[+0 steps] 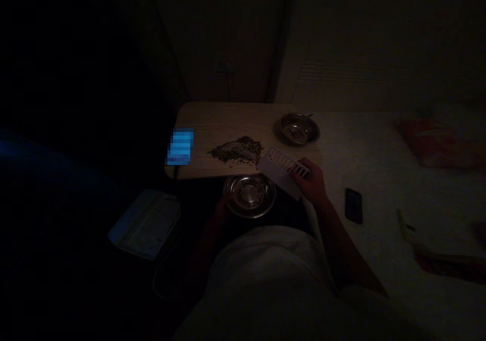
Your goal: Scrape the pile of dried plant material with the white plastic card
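Observation:
My right hand (312, 183) grips a flat pale piece with a row of slots (281, 171), tilted at the table's near edge. Left of its tip, a loose heap of dark small bits (239, 150), perhaps seeds or husks, is spread on the wooden table (205, 118). Below that edge, my left hand (225, 204) is closed on the left rim of a metal bowl (268, 205), with some small bits inside. The dim light hides most of the left fingers. A second metal bowl (299, 129) stands on the table at the right, with something small in it.
A lit, blurred screen (179, 146) is at the table's left end. A phone (354, 205) lies on the pale surface (374, 189) to the right, with a red item (429, 141) farther off. A pale package-like thing (146, 223) sits low at the left.

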Tool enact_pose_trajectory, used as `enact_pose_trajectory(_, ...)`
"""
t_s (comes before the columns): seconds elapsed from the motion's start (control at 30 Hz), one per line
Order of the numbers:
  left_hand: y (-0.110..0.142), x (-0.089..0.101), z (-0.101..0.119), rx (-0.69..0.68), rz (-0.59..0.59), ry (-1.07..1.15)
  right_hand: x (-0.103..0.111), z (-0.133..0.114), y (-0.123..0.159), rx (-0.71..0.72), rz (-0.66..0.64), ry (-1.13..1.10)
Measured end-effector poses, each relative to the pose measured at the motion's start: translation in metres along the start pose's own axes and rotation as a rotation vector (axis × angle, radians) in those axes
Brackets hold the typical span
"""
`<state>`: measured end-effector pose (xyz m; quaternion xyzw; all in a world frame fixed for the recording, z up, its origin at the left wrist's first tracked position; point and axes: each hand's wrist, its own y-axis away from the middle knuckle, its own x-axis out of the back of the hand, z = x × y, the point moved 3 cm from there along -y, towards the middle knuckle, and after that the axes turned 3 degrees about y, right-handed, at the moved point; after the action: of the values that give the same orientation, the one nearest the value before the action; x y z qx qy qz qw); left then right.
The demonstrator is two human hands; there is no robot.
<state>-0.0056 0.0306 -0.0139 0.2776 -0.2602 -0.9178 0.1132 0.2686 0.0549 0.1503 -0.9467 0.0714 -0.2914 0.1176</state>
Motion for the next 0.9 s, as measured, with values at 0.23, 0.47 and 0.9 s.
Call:
enact_pose_trajectory(0.23, -0.005, 0.004, -0.005, 0.01, 0.016, 0.019, -0.003, 0.004, 0.0, -0.011, -0.085, -0.075)
enact_pose_trajectory(0.47, -0.007, 0.006, -0.006, -0.016, 0.016, 0.013, 0.007, 0.009, -0.002, -0.006, 0.11, -0.025)
enact_pose_trajectory(0.9, -0.003, 0.006, -0.003, -0.052, -0.022, -0.008, 0.016, 0.015, -0.002, -0.045, 0.295, 0.177)
